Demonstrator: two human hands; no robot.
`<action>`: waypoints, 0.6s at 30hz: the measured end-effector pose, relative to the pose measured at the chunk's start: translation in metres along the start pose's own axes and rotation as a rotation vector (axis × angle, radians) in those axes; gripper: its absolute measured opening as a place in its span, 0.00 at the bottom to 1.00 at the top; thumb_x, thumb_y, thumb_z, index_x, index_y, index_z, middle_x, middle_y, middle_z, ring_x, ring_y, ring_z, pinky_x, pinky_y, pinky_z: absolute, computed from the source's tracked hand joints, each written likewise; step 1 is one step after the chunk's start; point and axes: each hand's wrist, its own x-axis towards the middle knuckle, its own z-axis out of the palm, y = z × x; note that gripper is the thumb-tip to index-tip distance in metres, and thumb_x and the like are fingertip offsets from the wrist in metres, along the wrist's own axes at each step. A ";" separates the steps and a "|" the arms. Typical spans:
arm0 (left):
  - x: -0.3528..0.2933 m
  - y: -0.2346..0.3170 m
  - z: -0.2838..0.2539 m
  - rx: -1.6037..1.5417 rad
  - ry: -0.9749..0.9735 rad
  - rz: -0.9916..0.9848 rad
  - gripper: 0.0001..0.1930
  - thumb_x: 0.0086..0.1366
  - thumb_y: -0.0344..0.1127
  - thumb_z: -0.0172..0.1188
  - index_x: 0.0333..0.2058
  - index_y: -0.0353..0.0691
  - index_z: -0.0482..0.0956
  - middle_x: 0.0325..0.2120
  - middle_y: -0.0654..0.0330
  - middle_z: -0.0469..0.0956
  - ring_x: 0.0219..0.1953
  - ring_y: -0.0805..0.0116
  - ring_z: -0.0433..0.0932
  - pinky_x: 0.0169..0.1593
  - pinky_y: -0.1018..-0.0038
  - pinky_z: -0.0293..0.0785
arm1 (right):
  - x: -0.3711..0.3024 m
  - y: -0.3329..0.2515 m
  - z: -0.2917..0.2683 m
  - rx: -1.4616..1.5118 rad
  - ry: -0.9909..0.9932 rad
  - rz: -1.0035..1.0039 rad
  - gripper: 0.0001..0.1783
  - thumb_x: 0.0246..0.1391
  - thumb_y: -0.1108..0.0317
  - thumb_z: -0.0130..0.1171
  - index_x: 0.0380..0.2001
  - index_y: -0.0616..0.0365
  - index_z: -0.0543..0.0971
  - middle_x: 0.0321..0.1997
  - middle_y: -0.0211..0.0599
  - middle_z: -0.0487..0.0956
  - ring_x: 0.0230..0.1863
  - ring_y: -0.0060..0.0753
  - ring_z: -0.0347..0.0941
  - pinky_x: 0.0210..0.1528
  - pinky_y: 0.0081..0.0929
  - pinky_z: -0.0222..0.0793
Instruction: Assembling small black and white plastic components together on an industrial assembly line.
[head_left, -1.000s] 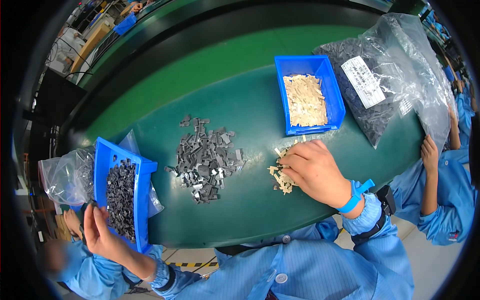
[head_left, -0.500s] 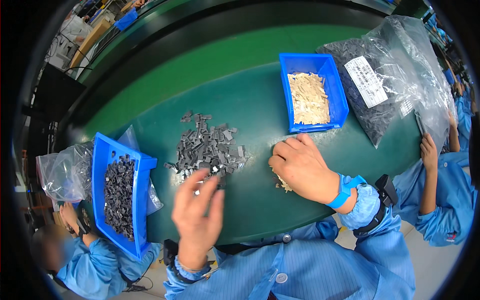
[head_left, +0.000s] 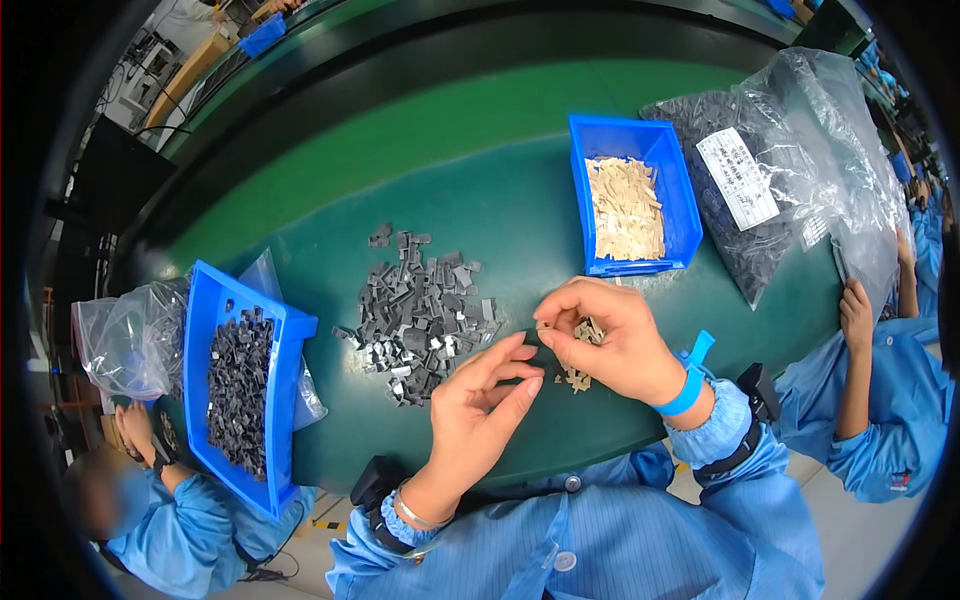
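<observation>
Both hands meet over the desk [head_left: 520,200] at 6 o'clock of the grey pile [head_left: 425,315]. The left hand [head_left: 480,405] pinches a small dark part [head_left: 535,368]; the right hand [head_left: 610,335] pinches a tan clip [head_left: 545,325]. Both look light, stiff and easily dropped, best held fingertip-wise by their edges.

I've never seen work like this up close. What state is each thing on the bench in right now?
Left hand: fingers pinched on a dark part.
Right hand: fingers pinching a small piece.
Grey parts pile: loose, spread out.
Right blue bin: holds tan pieces.
Left blue bin: holds dark parts.
Clear bag: part-filled.
</observation>
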 end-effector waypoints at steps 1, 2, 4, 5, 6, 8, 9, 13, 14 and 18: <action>0.002 0.000 0.002 -0.001 0.001 0.004 0.18 0.54 0.20 0.56 0.45 0.28 0.70 0.39 0.51 0.73 0.39 0.65 0.76 0.39 0.76 0.76 | 0.000 0.002 0.004 0.178 0.093 -0.010 0.06 0.43 0.75 0.60 0.27 0.62 0.75 0.25 0.30 0.72 0.23 0.19 0.70 0.24 0.17 0.65; 0.004 -0.001 0.005 -0.036 0.001 0.021 0.18 0.54 0.20 0.56 0.46 0.28 0.70 0.40 0.51 0.73 0.39 0.65 0.76 0.39 0.76 0.76 | -0.002 -0.002 0.006 0.176 0.091 -0.014 0.06 0.43 0.75 0.60 0.27 0.62 0.75 0.25 0.30 0.72 0.23 0.19 0.70 0.24 0.17 0.65; 0.006 -0.002 0.007 -0.071 0.003 0.039 0.18 0.55 0.20 0.56 0.46 0.28 0.69 0.40 0.51 0.72 0.39 0.64 0.76 0.39 0.76 0.76 | -0.006 -0.010 0.008 0.552 0.124 0.208 0.03 0.47 0.77 0.58 0.27 0.63 0.74 0.27 0.29 0.72 0.26 0.16 0.69 0.27 0.15 0.67; 0.006 -0.003 0.007 0.032 0.012 0.131 0.18 0.54 0.20 0.57 0.45 0.28 0.70 0.39 0.51 0.73 0.38 0.65 0.76 0.38 0.76 0.76 | -0.008 -0.011 0.010 0.553 0.122 0.206 0.03 0.47 0.77 0.58 0.27 0.63 0.74 0.27 0.29 0.72 0.26 0.16 0.69 0.27 0.15 0.67; 0.006 -0.003 0.007 0.136 0.020 0.223 0.17 0.53 0.20 0.58 0.44 0.29 0.71 0.38 0.51 0.74 0.37 0.65 0.77 0.37 0.76 0.76 | -0.011 -0.012 0.012 0.626 0.121 0.242 0.02 0.47 0.78 0.57 0.26 0.64 0.74 0.29 0.30 0.72 0.28 0.17 0.70 0.29 0.15 0.67; 0.008 0.002 0.008 0.406 0.043 0.401 0.16 0.52 0.20 0.59 0.41 0.29 0.73 0.35 0.51 0.75 0.35 0.66 0.77 0.36 0.76 0.75 | -0.015 -0.010 0.014 0.698 0.129 0.283 0.02 0.47 0.79 0.57 0.26 0.64 0.74 0.31 0.30 0.72 0.30 0.18 0.70 0.31 0.15 0.68; 0.010 0.004 0.008 0.677 0.068 0.582 0.14 0.50 0.19 0.59 0.39 0.29 0.74 0.33 0.51 0.76 0.33 0.66 0.78 0.35 0.77 0.75 | -0.017 -0.008 0.016 0.747 0.136 0.243 0.02 0.47 0.79 0.57 0.26 0.64 0.74 0.32 0.31 0.72 0.32 0.18 0.70 0.33 0.15 0.68; 0.012 0.006 0.010 0.733 0.109 0.697 0.11 0.48 0.19 0.61 0.34 0.29 0.76 0.28 0.52 0.77 0.30 0.66 0.78 0.33 0.77 0.75 | -0.025 -0.010 0.020 0.929 0.110 0.265 0.02 0.47 0.79 0.56 0.27 0.65 0.74 0.33 0.32 0.72 0.34 0.19 0.70 0.36 0.16 0.68; 0.011 0.006 0.009 0.726 0.099 0.699 0.11 0.48 0.19 0.61 0.33 0.29 0.76 0.27 0.52 0.77 0.28 0.66 0.78 0.30 0.78 0.74 | -0.025 -0.011 0.020 0.930 0.111 0.265 0.02 0.47 0.79 0.56 0.27 0.65 0.74 0.33 0.32 0.72 0.34 0.19 0.70 0.36 0.16 0.68; 0.005 0.013 0.007 0.483 -0.010 0.366 0.07 0.51 0.21 0.59 0.31 0.29 0.76 0.26 0.54 0.77 0.24 0.69 0.78 0.26 0.80 0.74 | -0.025 -0.018 0.013 0.886 0.086 0.265 0.03 0.48 0.78 0.56 0.29 0.65 0.75 0.32 0.32 0.73 0.34 0.20 0.70 0.37 0.17 0.68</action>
